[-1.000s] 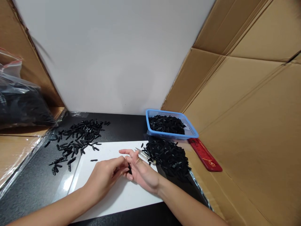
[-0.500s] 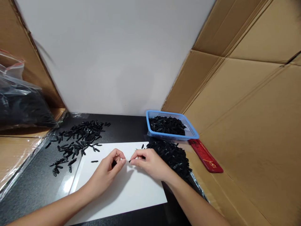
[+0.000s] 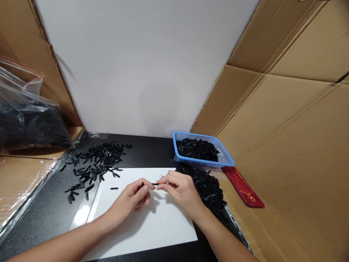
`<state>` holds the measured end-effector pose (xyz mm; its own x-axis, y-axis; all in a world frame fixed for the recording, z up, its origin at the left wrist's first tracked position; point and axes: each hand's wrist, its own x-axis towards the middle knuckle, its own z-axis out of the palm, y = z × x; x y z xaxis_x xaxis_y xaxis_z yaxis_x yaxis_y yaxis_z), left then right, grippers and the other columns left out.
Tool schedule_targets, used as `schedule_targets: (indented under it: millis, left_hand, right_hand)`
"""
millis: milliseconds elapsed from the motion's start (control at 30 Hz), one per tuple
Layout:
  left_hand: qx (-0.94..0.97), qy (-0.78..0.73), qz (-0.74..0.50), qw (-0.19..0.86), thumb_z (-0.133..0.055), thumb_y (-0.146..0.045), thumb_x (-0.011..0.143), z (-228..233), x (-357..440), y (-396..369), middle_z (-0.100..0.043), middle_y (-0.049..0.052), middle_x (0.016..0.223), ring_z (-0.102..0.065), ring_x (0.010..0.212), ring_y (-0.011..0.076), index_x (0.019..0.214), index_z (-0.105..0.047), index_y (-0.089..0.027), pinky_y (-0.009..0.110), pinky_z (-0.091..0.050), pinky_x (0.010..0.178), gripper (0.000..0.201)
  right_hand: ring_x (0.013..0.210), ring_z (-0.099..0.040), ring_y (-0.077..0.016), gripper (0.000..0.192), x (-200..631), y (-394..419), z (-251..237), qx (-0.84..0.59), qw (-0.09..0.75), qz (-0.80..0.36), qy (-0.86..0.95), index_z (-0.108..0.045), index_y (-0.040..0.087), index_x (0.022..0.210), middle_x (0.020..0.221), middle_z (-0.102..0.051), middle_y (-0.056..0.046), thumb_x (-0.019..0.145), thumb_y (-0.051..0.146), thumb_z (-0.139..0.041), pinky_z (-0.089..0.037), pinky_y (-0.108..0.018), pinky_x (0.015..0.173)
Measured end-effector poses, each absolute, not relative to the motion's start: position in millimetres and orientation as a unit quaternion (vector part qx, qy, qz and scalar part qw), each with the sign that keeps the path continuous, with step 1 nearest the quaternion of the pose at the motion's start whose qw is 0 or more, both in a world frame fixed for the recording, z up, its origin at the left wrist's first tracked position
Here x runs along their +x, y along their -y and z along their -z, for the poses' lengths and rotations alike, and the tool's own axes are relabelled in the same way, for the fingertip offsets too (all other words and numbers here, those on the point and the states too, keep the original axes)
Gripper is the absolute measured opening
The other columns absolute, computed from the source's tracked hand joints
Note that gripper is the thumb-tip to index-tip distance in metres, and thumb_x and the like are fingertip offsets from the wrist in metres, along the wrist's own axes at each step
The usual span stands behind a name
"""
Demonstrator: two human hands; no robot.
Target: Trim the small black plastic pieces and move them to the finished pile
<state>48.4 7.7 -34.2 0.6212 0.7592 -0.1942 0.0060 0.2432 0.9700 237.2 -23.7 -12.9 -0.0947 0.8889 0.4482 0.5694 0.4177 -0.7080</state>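
1. Black and thin, a small plastic piece [image 3: 153,184] is pinched between the two hands above the white sheet [image 3: 152,225] on the bench [image 3: 35,218].
2. The left hand [image 3: 132,198] is closed on one end of the piece with thumb and forefinger, its other fingers curled under.
3. The right hand [image 3: 182,192] is closed too, fingertips on the other end of the piece. A glint of metal shows at its fingertips; what it is cannot be made out.
4. A loose black piece [image 3: 114,188] lies alone on the sheet, just left of the left hand.
5. A scattered pile of black pieces [image 3: 95,163] lies on the dark bench, well to the left of the hands and partly over the sheet's far corner.
6. A heap of black pieces [image 3: 208,187] sits just beside the right hand, at the sheet's right edge.
7. A blue basket [image 3: 225,160], holding more black pieces, stands behind that heap.
8. A red flat strip [image 3: 244,187] lies to the right of the basket, against the cardboard wall [image 3: 286,145].
9. A clear plastic bag [image 3: 27,120] of dark contents rests on the left, on cardboard.
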Motion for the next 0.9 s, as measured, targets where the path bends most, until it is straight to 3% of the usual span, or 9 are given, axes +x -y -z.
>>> schedule_targets:
  millis: [133, 300, 567, 900]
  left_hand:
    - [0.589, -0.346, -0.278, 0.675, -0.055, -0.052, 0.085, 30, 47, -4, -0.048, -0.006, 0.057, -0.027, 0.046, 0.0072, 0.078, -0.055, -0.018, 0.022, -0.019, 0.045, 0.035]
    - [0.609, -0.365, -0.306, 0.634, -0.052, -0.05, 0.088, 27, 47, -2, -0.047, -0.007, 0.056, -0.028, 0.047, 0.0081, 0.071, -0.05, -0.019, 0.023, -0.021, 0.046, 0.035]
    - [0.608, -0.383, -0.332, 0.612, -0.052, -0.049, 0.088, 26, 46, 0, -0.049, -0.006, 0.055, -0.028, 0.048, 0.0087, 0.072, -0.05, -0.02, 0.023, -0.022, 0.047, 0.033]
    - [0.595, -0.395, -0.333, 0.615, -0.053, -0.05, 0.087, 26, 49, 4, -0.046, -0.006, 0.052, -0.029, 0.047, 0.0088, 0.066, -0.05, -0.019, 0.023, -0.023, 0.047, 0.038]
  right_hand:
    - [0.056, -0.056, -0.014, 0.021, 224, 31, 19, -0.463, 0.443, -0.111, 0.76, -0.076, 0.019, 0.088, 0.061, -0.061, -0.001, 0.091, 0.03, -0.058, -0.041, -0.024, 0.053]
    - [0.056, -0.058, -0.0144, 0.014, 221, 34, 23, -0.451, 0.473, 0.008, 0.757, -0.07, 0.017, 0.091, 0.067, -0.067, -0.003, 0.092, 0.024, -0.058, -0.044, -0.025, 0.054]
    - [0.051, -0.052, -0.0131, 0.015, 215, 34, 22, -0.447, 0.407, 0.138, 0.785, -0.069, 0.016, 0.083, 0.055, -0.056, 0.001, 0.09, 0.013, -0.056, -0.038, -0.026, 0.051]
    - [0.052, -0.051, -0.0148, 0.015, 208, 38, 20, -0.448, 0.338, 0.207, 0.801, -0.067, 0.014, 0.087, 0.056, -0.053, 0.001, 0.091, 0.013, -0.053, -0.034, -0.03, 0.052]
